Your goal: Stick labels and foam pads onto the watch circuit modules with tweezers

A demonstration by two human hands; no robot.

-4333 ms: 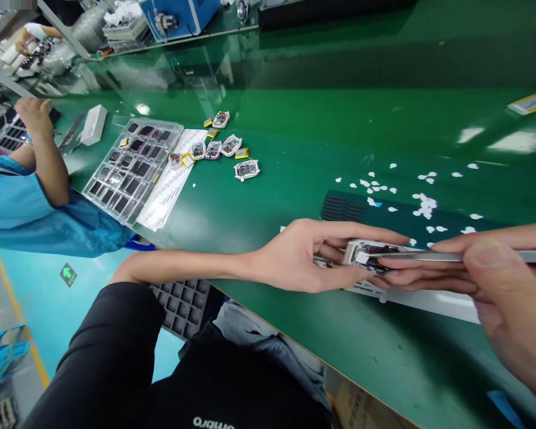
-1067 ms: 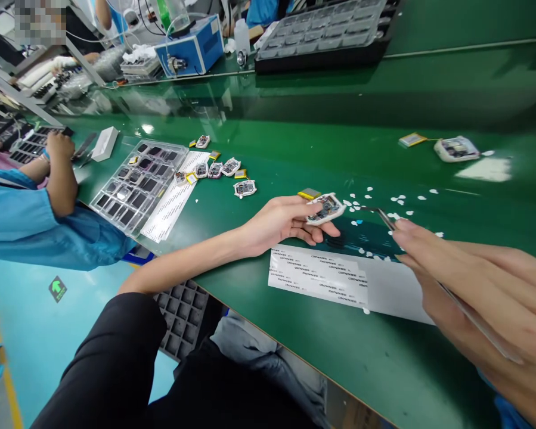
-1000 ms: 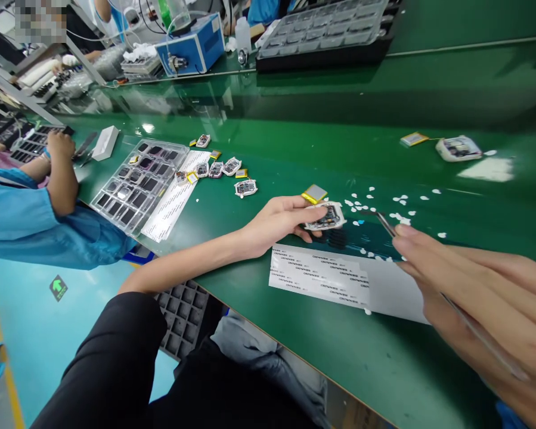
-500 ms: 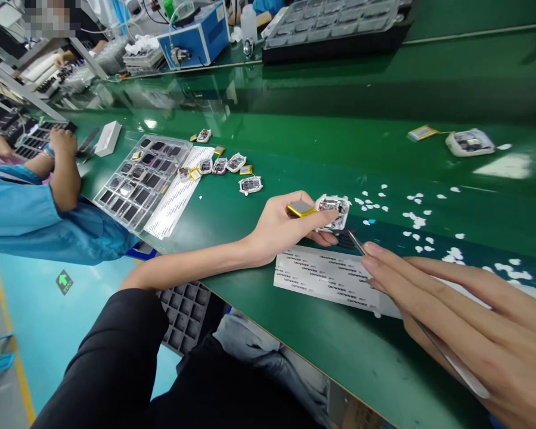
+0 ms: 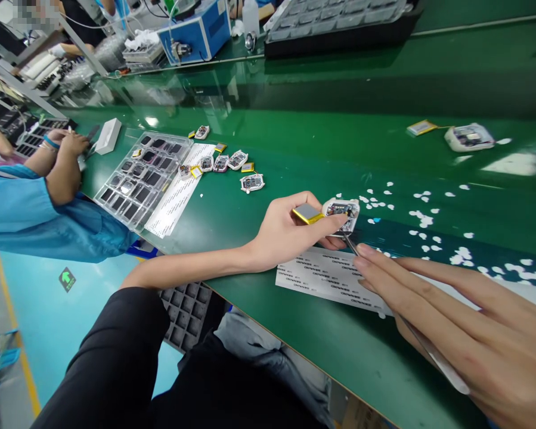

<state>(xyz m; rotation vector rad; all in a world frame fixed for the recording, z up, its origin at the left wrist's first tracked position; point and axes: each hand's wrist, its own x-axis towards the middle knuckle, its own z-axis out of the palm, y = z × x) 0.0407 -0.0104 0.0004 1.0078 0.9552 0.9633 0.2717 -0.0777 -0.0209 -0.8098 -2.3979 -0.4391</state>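
My left hand [image 5: 290, 229] grips an opened smartwatch case [image 5: 341, 210], white-rimmed with a circuit board inside, thumb pressed on the board. A yellow-edged battery [image 5: 307, 213] sticks out beside the case, over my left fingers. In my right hand [image 5: 455, 322] are metal tweezers [image 5: 433, 351]. Their tips touch or nearly touch the case's lower edge; whether they pinch anything there is too small to tell. Under both hands lies a printed white sheet [image 5: 321, 277].
Small white stickers [image 5: 422, 218] are scattered at the right. Another opened case [image 5: 470, 138] with its battery [image 5: 422, 127] lies behind them. Several cases [image 5: 238, 159] and a clear tray [image 5: 133, 208] of dark parts stand left. A co-worker's blue sleeve [image 5: 17, 208] is beyond.
The tweezer tips have come left to the case's lower edge. The dark strip seen by the tips before no longer shows. My left hand still holds the case, slightly further right in view.
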